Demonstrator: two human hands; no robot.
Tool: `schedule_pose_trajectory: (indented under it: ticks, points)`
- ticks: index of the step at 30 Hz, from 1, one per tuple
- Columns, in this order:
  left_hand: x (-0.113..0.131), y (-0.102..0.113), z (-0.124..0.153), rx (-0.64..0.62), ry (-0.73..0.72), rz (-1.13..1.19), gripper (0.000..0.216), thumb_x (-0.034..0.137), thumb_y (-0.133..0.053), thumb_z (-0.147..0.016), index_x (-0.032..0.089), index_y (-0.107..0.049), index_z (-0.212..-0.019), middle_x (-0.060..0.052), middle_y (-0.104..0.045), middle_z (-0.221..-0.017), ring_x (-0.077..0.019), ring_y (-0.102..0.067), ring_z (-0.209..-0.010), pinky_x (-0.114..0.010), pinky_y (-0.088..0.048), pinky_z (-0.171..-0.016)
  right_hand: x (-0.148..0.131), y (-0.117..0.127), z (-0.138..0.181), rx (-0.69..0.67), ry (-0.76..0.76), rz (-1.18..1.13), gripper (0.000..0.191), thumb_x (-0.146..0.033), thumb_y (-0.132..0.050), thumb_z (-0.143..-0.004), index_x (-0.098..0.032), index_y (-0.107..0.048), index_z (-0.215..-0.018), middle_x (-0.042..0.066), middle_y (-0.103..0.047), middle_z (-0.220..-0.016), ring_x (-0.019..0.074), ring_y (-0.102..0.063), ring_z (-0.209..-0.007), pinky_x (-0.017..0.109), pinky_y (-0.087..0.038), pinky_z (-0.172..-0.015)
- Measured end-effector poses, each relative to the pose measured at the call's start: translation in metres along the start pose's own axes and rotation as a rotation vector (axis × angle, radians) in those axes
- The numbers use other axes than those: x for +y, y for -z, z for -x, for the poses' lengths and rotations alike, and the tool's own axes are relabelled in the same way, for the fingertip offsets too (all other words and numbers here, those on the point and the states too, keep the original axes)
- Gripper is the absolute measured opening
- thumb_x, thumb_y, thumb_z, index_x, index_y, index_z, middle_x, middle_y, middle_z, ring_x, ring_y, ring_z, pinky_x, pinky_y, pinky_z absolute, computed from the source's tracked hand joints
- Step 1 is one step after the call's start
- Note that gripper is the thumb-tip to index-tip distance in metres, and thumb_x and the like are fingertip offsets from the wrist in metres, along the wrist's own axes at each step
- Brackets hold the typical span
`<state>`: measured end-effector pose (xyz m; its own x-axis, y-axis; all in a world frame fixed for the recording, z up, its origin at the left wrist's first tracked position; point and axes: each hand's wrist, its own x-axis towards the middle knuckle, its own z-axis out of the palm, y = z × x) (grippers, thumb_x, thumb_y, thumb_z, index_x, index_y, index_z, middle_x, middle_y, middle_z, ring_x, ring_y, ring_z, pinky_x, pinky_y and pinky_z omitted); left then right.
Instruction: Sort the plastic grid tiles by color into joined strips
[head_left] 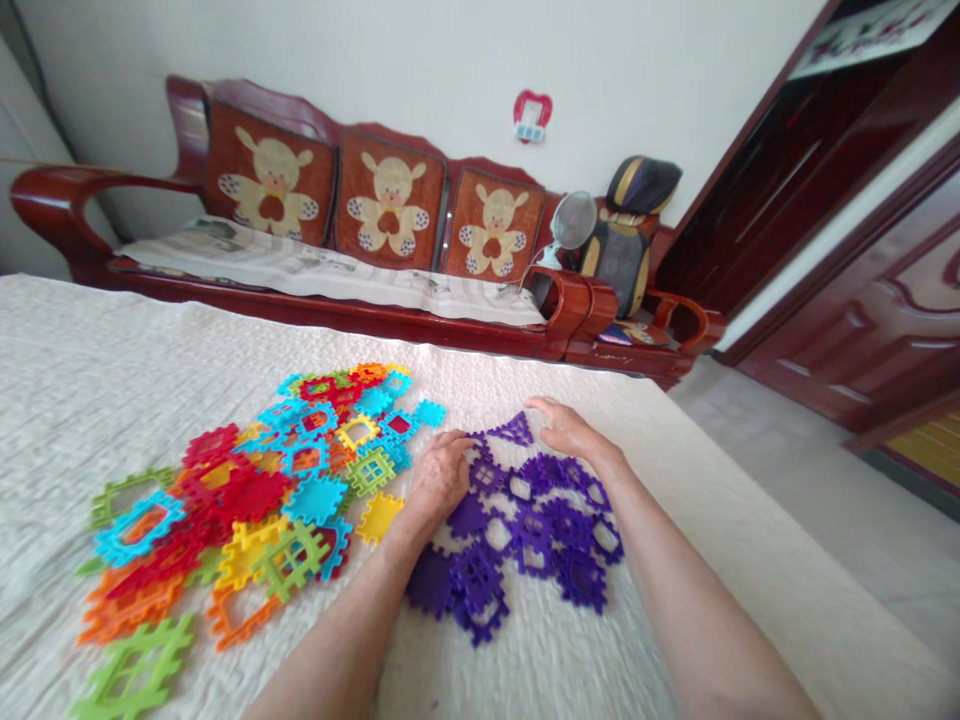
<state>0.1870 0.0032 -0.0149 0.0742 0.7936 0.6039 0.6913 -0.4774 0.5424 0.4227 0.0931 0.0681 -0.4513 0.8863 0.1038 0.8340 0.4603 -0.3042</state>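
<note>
A loose group of purple interlocking tiles (532, 525) lies on the cloth between my forearms. Some are solid squares, others are window-like frames. My left hand (444, 478) is at the group's upper left edge, fingers bent and close together, the tips on a small purple tile (478, 440). On the far side, a purple triangular tile (514, 430) lies beside my right hand (566, 428). That hand is open, thumb and fingers apart, with nothing visible in it. Left of my left forearm spreads a heap of red, blue, yellow, green and orange interlocking tiles (255, 495).
A pale quilted cloth (600, 400) covers the table. Beyond its far edge stands a wooden sofa (330, 290) with bear-patterned cushions (390, 200). A small fan (574, 220) and a chair with a massage seat (619, 265) are at the right, near wooden doors (862, 290).
</note>
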Motion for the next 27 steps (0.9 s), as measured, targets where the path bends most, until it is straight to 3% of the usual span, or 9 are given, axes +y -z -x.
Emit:
schedule_pose_trajectory:
  ticks: [4,9,18,22,27]
  points:
    - [0.001,0.001,-0.001,-0.012,0.012,0.003,0.035,0.004,-0.048,-0.077,0.016,-0.07,-0.101,-0.01,-0.069,-0.111,-0.0219,-0.063,-0.103,-0.039,-0.051,-0.097,0.004,-0.011,-0.008,-0.104,0.172,-0.023,0.062,-0.002,-0.052,-0.065,-0.019,-0.061,-0.124,0.011,-0.058,-0.134,0.0224,-0.052,-0.125,0.039,-0.037,-0.109]
    - [0.0,0.001,0.0,-0.019,0.009,0.01,0.035,0.004,-0.047,-0.078,0.016,-0.07,-0.102,-0.01,-0.069,-0.112,-0.0218,-0.062,-0.105,-0.038,-0.051,-0.098,0.007,-0.013,-0.01,-0.145,0.291,0.043,0.05,-0.001,-0.051,-0.067,-0.019,-0.066,-0.112,0.01,-0.063,-0.117,0.0204,-0.058,-0.109,0.032,-0.044,-0.098]
    - [0.0,-0.001,0.001,-0.013,0.027,-0.005,0.035,0.005,-0.046,-0.078,0.019,-0.07,-0.101,-0.007,-0.07,-0.111,-0.0201,-0.063,-0.105,-0.037,-0.05,-0.099,0.012,-0.005,0.002,-0.034,0.076,0.116,0.039,-0.01,-0.056,-0.071,-0.017,-0.067,-0.108,0.007,-0.065,-0.1,0.0189,-0.06,-0.091,0.027,-0.045,-0.083]
    - [0.0,0.0,0.0,-0.021,0.031,-0.004,0.035,0.005,-0.048,-0.078,0.018,-0.07,-0.101,-0.007,-0.07,-0.111,-0.0208,-0.063,-0.105,-0.038,-0.05,-0.099,-0.005,-0.006,0.001,0.018,0.033,0.059,0.031,-0.019,-0.059,-0.074,-0.017,-0.068,-0.104,0.006,-0.066,-0.094,0.018,-0.06,-0.084,0.026,-0.044,-0.078]
    - [0.001,0.002,0.0,-0.022,0.025,0.01,0.036,0.004,-0.047,-0.078,0.018,-0.069,-0.102,-0.009,-0.069,-0.113,-0.021,-0.063,-0.106,-0.039,-0.05,-0.1,-0.031,-0.015,-0.003,-0.047,-0.02,0.162,0.022,-0.026,-0.058,-0.076,-0.017,-0.069,-0.092,0.007,-0.065,-0.089,0.0187,-0.061,-0.081,0.026,-0.043,-0.073]
